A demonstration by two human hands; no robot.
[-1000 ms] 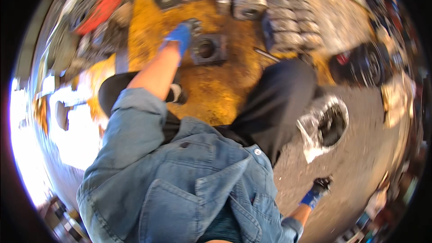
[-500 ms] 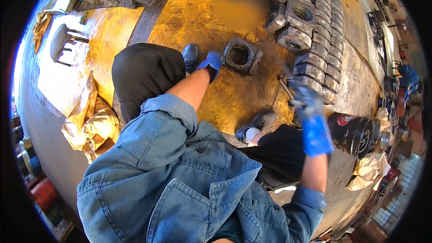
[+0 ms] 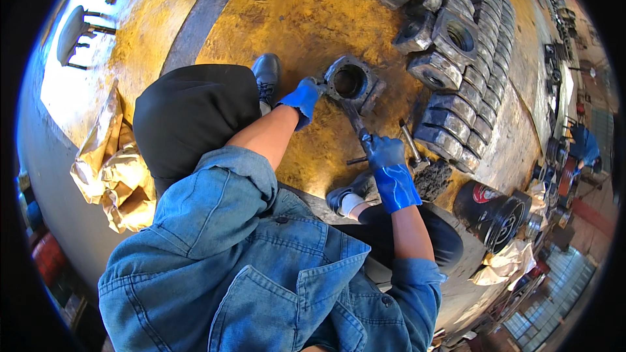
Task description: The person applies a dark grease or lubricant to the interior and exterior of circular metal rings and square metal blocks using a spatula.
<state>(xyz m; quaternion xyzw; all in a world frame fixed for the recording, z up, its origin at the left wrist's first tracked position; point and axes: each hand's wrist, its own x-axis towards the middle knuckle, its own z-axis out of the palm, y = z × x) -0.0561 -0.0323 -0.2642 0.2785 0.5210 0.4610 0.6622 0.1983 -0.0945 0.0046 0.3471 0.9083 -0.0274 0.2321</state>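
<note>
A square metal casting (image 3: pixel 365 96) with a round bore stands on the stained yellow floor in front of me. My left hand (image 3: pixel 303 99), in a blue glove, has its fingers closed on the casting's left corner. My right hand (image 3: pixel 385 151), gloved in blue with a long cuff, is wrapped round a long flat metal tool (image 3: pixel 353 116). The tool's far end meets the casting's near edge, below the bore. Its exact kind I cannot make out. Beside my right hand, a metal rod (image 3: pixel 411 141) lies on the floor.
Rows of similar castings (image 3: pixel 450 117) stand to the right, with several more at the far side. A dark heap of debris (image 3: pixel 433 179) and a black bucket (image 3: pixel 489 215) sit nearer. Crumpled brown paper (image 3: pixel 124 186) and a stool (image 3: pixel 73 36) are at left. Another person (image 3: pixel 585 146) is far right.
My right hand has swung left and inward, bringing the flat tool from beside the castings' rows to the single casting. My left hand stays at its corner. The view has shifted slightly.
</note>
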